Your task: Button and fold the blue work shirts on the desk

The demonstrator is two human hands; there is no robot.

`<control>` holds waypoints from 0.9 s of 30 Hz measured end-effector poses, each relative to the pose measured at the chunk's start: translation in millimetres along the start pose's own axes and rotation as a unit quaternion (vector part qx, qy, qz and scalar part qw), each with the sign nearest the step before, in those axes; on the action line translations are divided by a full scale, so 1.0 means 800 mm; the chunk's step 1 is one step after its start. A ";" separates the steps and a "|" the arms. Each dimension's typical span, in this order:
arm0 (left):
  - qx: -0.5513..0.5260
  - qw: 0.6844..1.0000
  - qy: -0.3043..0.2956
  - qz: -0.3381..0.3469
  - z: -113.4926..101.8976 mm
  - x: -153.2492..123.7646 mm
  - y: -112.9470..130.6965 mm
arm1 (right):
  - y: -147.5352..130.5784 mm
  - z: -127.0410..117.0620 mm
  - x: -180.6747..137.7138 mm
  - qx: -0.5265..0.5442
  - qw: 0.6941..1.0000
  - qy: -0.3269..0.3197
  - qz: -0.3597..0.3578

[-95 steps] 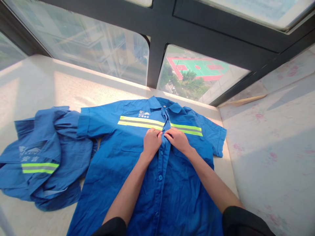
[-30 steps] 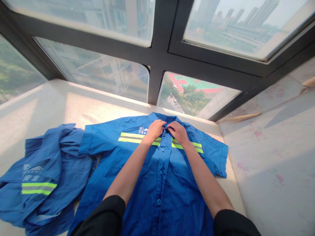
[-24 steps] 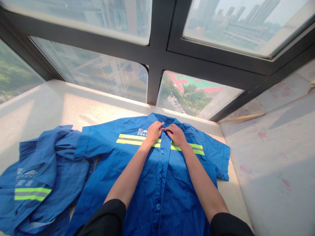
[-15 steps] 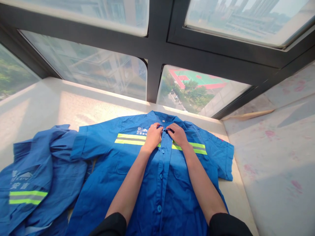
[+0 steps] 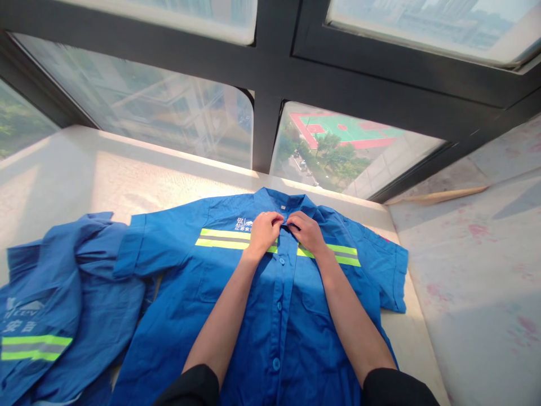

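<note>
A blue short-sleeved work shirt (image 5: 253, 310) lies spread out face up, its collar toward the window. Yellow-green and grey reflective bands cross its chest, and several blue buttons run down the front placket. Just below the collar, my left hand (image 5: 265, 231) pinches one edge of the front opening. Close beside it, my right hand (image 5: 307, 231) grips the other edge with bent fingers. The fingertips of both hands almost meet there. Whatever button or buttonhole lies between them is covered by the fingers.
Another blue work shirt (image 5: 101, 304) lies crumpled at the left, against the spread shirt's sleeve. Both rest on a pale windowsill (image 5: 122, 180). Dark window frames (image 5: 266, 84) rise behind it. A flower-patterned wall covering (image 5: 477, 270) borders the right side.
The view has shifted slightly. My hands stay at the top of the front opening, with the fingertips a little closer to the collar.
</note>
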State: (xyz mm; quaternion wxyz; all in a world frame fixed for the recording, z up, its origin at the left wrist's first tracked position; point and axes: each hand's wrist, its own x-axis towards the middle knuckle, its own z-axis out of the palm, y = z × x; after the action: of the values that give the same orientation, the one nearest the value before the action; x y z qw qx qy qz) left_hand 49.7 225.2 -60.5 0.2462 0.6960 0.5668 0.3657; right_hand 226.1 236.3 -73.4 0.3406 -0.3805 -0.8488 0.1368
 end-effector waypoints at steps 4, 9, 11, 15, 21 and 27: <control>-0.109 0.991 0.032 -0.075 -0.002 0.002 0.005 | -0.004 -0.004 0.002 0.003 1.000 -0.007 -0.016; -0.218 0.965 0.048 -0.137 -0.003 0.004 0.009 | -0.010 -0.004 0.006 0.019 0.999 0.028 -0.034; -0.235 0.960 0.048 -0.145 -0.002 0.004 0.008 | -0.011 0.000 0.007 0.028 0.998 0.043 -0.034; -0.273 0.948 0.051 -0.158 0.001 0.006 0.005 | -0.010 0.007 0.008 0.046 0.997 0.059 -0.031; -0.318 0.933 0.037 -0.162 0.002 0.008 0.000 | -0.009 0.009 0.006 0.049 0.994 0.089 -0.033; -0.306 0.943 0.018 -0.132 0.003 0.006 -0.003 | -0.009 0.012 0.004 0.036 0.993 0.103 -0.039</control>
State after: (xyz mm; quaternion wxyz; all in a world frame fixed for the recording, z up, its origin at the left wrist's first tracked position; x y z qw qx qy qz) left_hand 50.3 230.3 -62.5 0.4830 0.4993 0.5188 0.4982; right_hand 214.1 234.4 -75.4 0.4449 -0.3467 -0.8178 0.1139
